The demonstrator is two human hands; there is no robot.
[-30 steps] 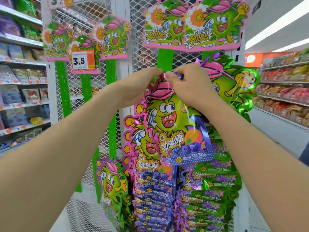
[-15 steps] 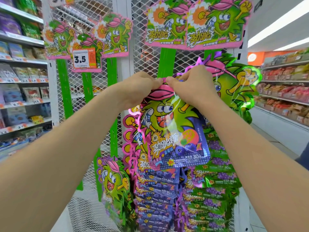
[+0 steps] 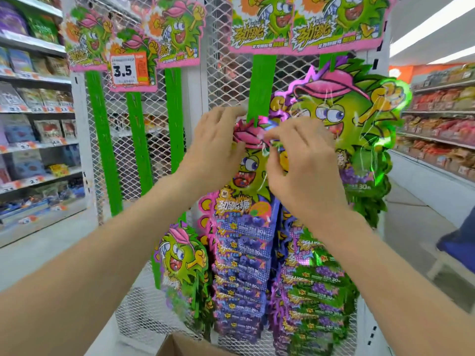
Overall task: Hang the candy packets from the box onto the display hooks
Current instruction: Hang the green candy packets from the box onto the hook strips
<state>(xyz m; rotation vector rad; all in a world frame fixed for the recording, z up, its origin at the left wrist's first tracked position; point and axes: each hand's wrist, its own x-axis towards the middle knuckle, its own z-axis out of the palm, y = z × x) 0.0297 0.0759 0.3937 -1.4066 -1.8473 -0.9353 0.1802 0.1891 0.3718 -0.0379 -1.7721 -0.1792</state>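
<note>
You are pinching the top of one candy packet (image 3: 248, 176) between your left hand (image 3: 218, 150) and right hand (image 3: 303, 168), at the centre green strip (image 3: 262, 86). Its hook is hiding behind your fingers. Hung packets (image 3: 241, 265) are filling the rows below. The near box (image 3: 185, 345) is not showing what is left.

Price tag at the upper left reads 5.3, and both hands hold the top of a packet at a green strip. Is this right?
Not quite: in the head view the price tag reads 3.5, not 5.3. The rest is right: the left hand and right hand hold the top of a packet at a green strip.
</note>
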